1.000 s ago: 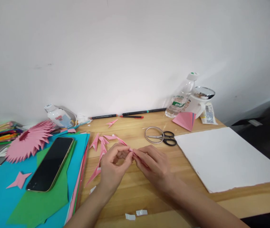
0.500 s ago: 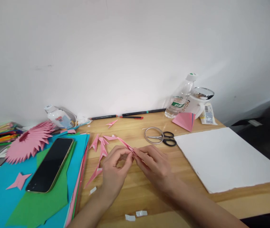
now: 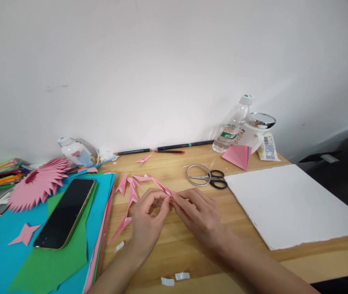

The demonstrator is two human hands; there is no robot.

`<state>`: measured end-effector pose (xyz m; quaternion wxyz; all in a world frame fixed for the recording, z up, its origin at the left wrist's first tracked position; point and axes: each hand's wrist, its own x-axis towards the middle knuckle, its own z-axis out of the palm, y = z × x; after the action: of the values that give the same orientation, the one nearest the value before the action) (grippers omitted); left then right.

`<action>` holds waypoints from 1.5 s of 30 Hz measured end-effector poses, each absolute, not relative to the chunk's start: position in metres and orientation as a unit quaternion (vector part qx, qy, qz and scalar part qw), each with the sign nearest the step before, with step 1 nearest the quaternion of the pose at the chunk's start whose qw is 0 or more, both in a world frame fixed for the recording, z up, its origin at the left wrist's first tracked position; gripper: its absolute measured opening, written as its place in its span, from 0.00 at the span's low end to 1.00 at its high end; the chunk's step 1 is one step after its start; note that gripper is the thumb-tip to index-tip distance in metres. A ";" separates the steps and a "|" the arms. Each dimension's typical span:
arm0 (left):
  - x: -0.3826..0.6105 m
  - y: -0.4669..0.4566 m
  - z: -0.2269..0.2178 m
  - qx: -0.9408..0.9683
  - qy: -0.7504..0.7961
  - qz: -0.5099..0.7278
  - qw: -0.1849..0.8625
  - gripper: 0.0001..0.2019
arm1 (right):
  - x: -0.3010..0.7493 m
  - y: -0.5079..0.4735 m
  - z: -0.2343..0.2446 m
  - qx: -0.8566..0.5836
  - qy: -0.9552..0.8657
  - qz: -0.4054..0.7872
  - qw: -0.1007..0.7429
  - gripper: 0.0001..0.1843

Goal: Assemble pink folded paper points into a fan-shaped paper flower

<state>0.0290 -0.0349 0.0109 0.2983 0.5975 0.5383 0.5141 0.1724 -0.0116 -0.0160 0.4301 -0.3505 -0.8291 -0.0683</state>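
Note:
Between my two hands is a narrow folded pink paper piece (image 3: 161, 186), its long tip pointing up and left. My left hand (image 3: 148, 218) pinches its lower end with thumb and forefinger. My right hand (image 3: 197, 212) presses the same end from the other side, fingers closed together; the fingers hide part of the fold. Left of my hands lie several similar pink folded paper pieces (image 3: 133, 197), some bearing white tabs. Small white strips (image 3: 182, 276) rest near the table's front edge, and one more white strip (image 3: 120, 246) is by my left wrist.
A phone (image 3: 66, 214) lies on green and blue paper at left, near a pink pleated paper ring (image 3: 39, 185). Scissors (image 3: 218, 179) and a metal ring (image 3: 187, 173) lie ahead. A water bottle (image 3: 230, 126), mug (image 3: 252, 136) and white board (image 3: 293, 206) are at right.
Both hands stay almost in place on the pink paper piece. My right fingers have shifted very slightly; nothing else has visibly moved.

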 end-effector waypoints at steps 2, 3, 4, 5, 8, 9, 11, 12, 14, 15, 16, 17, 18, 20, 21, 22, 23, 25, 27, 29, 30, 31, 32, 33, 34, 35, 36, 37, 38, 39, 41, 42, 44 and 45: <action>0.029 -0.035 0.011 0.596 0.541 0.510 0.302 0.05 | 0.173 -0.012 -0.016 -0.352 -0.835 -0.064 0.418 0.12; 0.029 -0.035 0.011 0.596 0.543 0.508 0.305 0.05 | 0.173 -0.012 -0.015 -0.353 -0.837 -0.060 0.413 0.12; 0.029 -0.035 0.011 0.595 0.542 0.506 0.309 0.05 | 0.173 -0.012 -0.016 -0.353 -0.839 -0.055 0.410 0.13; 0.029 -0.034 0.011 0.595 0.541 0.506 0.313 0.05 | 0.173 -0.012 -0.016 -0.352 -0.840 -0.051 0.409 0.13; 0.028 -0.034 0.010 0.593 0.533 0.511 0.322 0.05 | 0.173 -0.012 -0.017 -0.349 -0.838 -0.049 0.416 0.13; 0.029 -0.033 0.010 0.592 0.532 0.512 0.323 0.05 | 0.173 -0.012 -0.017 -0.349 -0.839 -0.050 0.415 0.13; 0.029 -0.034 0.010 0.589 0.536 0.512 0.322 0.05 | 0.173 -0.012 -0.018 -0.349 -0.841 -0.049 0.411 0.13; 0.029 -0.034 0.010 0.587 0.539 0.512 0.322 0.05 | 0.173 -0.012 -0.018 -0.349 -0.842 -0.049 0.409 0.13; 0.029 -0.034 0.011 0.585 0.542 0.510 0.322 0.05 | 0.173 -0.012 -0.018 -0.350 -0.842 -0.049 0.408 0.13; 0.029 -0.035 0.011 0.585 0.543 0.509 0.323 0.05 | 0.173 -0.012 -0.018 -0.350 -0.841 -0.049 0.409 0.13; 0.029 -0.035 0.011 0.585 0.543 0.507 0.323 0.05 | 0.173 -0.012 -0.017 -0.351 -0.840 -0.049 0.410 0.13; 0.029 -0.035 0.011 0.586 0.544 0.506 0.322 0.05 | 0.173 -0.012 -0.017 -0.352 -0.840 -0.049 0.411 0.13; 0.029 -0.035 0.011 0.587 0.544 0.505 0.322 0.05 | 0.173 -0.012 -0.017 -0.352 -0.840 -0.050 0.410 0.12; 0.028 -0.035 0.011 0.588 0.542 0.506 0.322 0.06 | 0.172 -0.012 -0.017 -0.350 -0.840 -0.049 0.412 0.12; 0.028 -0.035 0.012 0.588 0.541 0.508 0.322 0.06 | 0.172 -0.011 -0.018 -0.350 -0.839 -0.049 0.413 0.12; 0.028 -0.034 0.012 0.587 0.540 0.510 0.322 0.06 | 0.172 -0.011 -0.018 -0.351 -0.838 -0.049 0.416 0.12; 0.028 -0.034 0.012 0.586 0.541 0.512 0.320 0.06 | 0.172 -0.011 -0.018 -0.351 -0.836 -0.048 0.419 0.12; 0.029 -0.034 0.013 0.582 0.543 0.517 0.314 0.06 | 0.172 -0.011 -0.017 -0.351 -0.832 -0.049 0.426 0.11; 0.029 -0.033 0.012 0.577 0.542 0.524 0.315 0.05 | 0.172 -0.011 -0.016 -0.350 -0.829 -0.051 0.433 0.11; 0.030 -0.034 0.011 0.572 0.539 0.528 0.322 0.05 | 0.171 -0.010 -0.016 -0.350 -0.826 -0.053 0.438 0.11; 0.031 -0.034 0.011 0.567 0.537 0.530 0.330 0.05 | 0.171 -0.010 -0.016 -0.351 -0.825 -0.054 0.440 0.11; 0.031 -0.034 0.010 0.562 0.535 0.532 0.338 0.04 | 0.171 -0.010 -0.016 -0.351 -0.824 -0.054 0.442 0.11; 0.032 -0.034 0.010 0.556 0.534 0.534 0.347 0.04 | 0.171 -0.010 -0.016 -0.351 -0.824 -0.052 0.442 0.11; 0.032 -0.035 0.010 0.551 0.533 0.536 0.353 0.04 | 0.171 -0.009 -0.016 -0.351 -0.824 -0.050 0.442 0.11; 0.032 -0.035 0.011 0.547 0.533 0.538 0.356 0.04 | 0.171 -0.009 -0.017 -0.350 -0.824 -0.049 0.442 0.11; 0.033 -0.034 0.011 0.546 0.534 0.538 0.357 0.04 | 0.171 -0.009 -0.017 -0.350 -0.825 -0.048 0.441 0.12; 0.033 -0.034 0.012 0.546 0.534 0.538 0.356 0.04 | 0.172 -0.010 -0.017 -0.349 -0.826 -0.048 0.439 0.12; 0.033 -0.034 0.012 0.547 0.535 0.538 0.353 0.04 | 0.172 -0.010 -0.018 -0.349 -0.828 -0.048 0.436 0.12; 0.033 -0.034 0.012 0.548 0.536 0.538 0.351 0.04 | 0.172 -0.010 -0.018 -0.350 -0.830 -0.048 0.433 0.12; 0.033 -0.034 0.012 0.548 0.537 0.537 0.350 0.04 | 0.172 -0.010 -0.018 -0.352 -0.831 -0.047 0.428 0.12; 0.032 -0.034 0.012 0.548 0.541 0.535 0.348 0.04 | 0.173 -0.011 -0.018 -0.353 -0.835 -0.045 0.420 0.12; 0.032 -0.034 0.011 0.547 0.543 0.534 0.348 0.05 | 0.173 -0.011 -0.017 -0.353 -0.836 -0.043 0.418 0.12; 0.032 -0.034 0.010 0.545 0.547 0.531 0.347 0.05 | 0.172 -0.011 -0.017 -0.351 -0.836 -0.042 0.420 0.12; 0.032 -0.034 0.010 0.544 0.549 0.530 0.348 0.05 | 0.172 -0.011 -0.017 -0.351 -0.835 -0.041 0.422 0.12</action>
<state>0.0322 -0.0339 0.0096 0.3485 0.5443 0.5493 0.5297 0.1722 -0.0113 -0.0173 0.4221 -0.3512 -0.8348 -0.0405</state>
